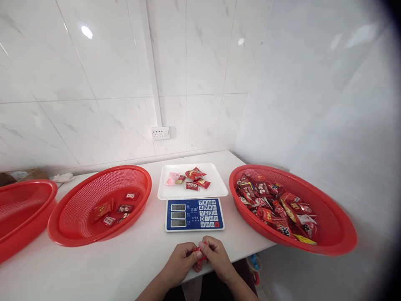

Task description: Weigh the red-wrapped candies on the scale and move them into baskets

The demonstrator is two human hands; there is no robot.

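Both my left hand and my right hand are closed on one small red snack packet, held between them at the table's front edge. Fingers cover most of the packet. Just beyond my hands stands a digital scale with a blue keypad panel. On its white weighing tray lie several small packets, mostly red, and a pink wrapped piece. To the right, a red plastic basket holds a heap of mostly red snack packets.
Left of the scale sits another red basket with several packets in it. A third red basket is cut off at the left edge. Behind it are a cardboard box and white tissue. The tiled wall carries a socket.
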